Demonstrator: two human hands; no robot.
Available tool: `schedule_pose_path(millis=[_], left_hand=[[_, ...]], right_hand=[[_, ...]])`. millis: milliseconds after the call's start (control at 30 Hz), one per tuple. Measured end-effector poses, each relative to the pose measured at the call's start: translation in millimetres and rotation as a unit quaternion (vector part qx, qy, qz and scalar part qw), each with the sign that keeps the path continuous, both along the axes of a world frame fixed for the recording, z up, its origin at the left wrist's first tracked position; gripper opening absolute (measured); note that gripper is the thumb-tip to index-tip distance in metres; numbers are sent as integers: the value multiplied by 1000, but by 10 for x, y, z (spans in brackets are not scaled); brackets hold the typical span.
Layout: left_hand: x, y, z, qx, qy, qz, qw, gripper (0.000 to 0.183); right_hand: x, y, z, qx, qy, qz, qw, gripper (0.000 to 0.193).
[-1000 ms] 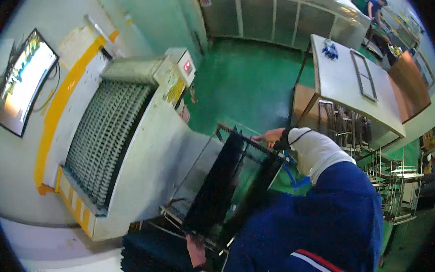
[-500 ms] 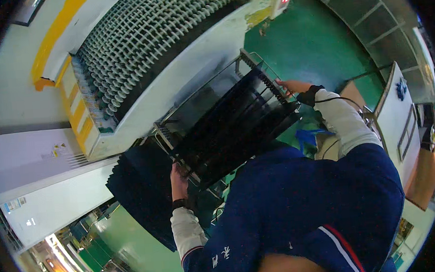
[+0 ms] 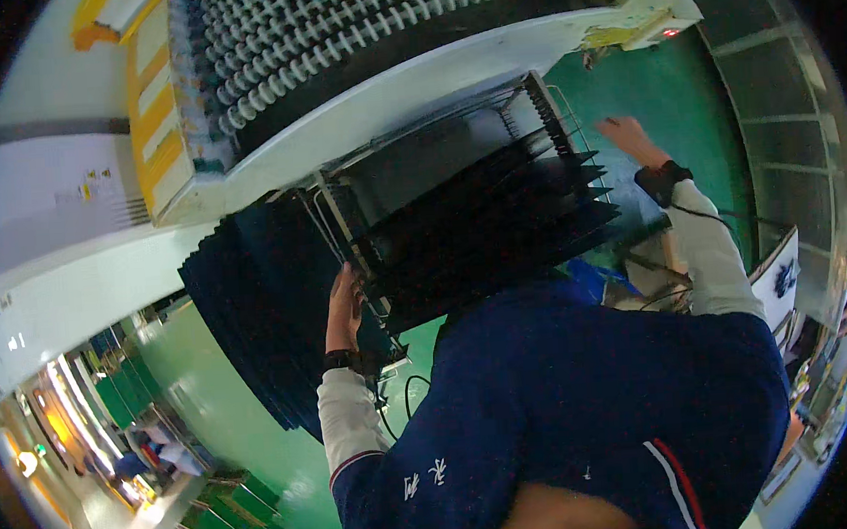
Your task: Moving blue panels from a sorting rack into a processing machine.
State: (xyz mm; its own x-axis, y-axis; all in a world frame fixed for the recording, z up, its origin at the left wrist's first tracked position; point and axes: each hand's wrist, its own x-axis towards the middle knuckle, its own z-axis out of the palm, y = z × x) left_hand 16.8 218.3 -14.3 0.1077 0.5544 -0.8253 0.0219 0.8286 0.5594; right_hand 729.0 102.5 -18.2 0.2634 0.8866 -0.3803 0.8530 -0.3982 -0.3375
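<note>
In front of me stands a metal rack [image 3: 552,111] with toothed end bars. Several thin black panels [image 3: 498,216] stand in its slots, their corners jutting out at the right end. My left hand [image 3: 343,310] is at the rack's left end, its fingers curled against the end frame; part of the grip is hidden. My right hand [image 3: 629,139] hangs in the air just beyond the right end, apart from the rack, fingers stretched out and nothing in them. Left of the rack, more dark panels [image 3: 256,309] stand fanned close together.
A machine with rows of white rollers [image 3: 361,36] lies behind the rack, its pale front edge [image 3: 432,89] close to it. A yellow-striped side panel [image 3: 156,126] borders the rollers. Blue material [image 3: 599,281] and a white board [image 3: 778,277] are at the right. The floor [image 3: 222,374] is green.
My right hand has let go of the rack's right end and moved up and away to the right. My left hand stays at the left end. The whole view has turned and shifted.
</note>
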Motion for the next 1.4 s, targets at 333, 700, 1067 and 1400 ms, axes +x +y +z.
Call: schedule_pose_path(millis=[333, 700, 1067, 1400], left_hand=[[-170, -527, 212, 65, 99, -30, 993, 73], [-633, -1673, 180, 91, 53, 46, 993, 70], [-762, -1845, 413, 124, -19, 85, 988, 63], [-430, -978, 1076, 258, -91, -20, 962, 67]], right_hand=[[-2415, 1190, 1133, 175, 153, 314, 921, 28], [-3058, 1390, 748, 85, 25, 418, 904, 17], [-3094, 1344, 938, 147, -92, 459, 871, 10], [-3014, 1582, 3734, 338, -56, 357, 869, 25]])
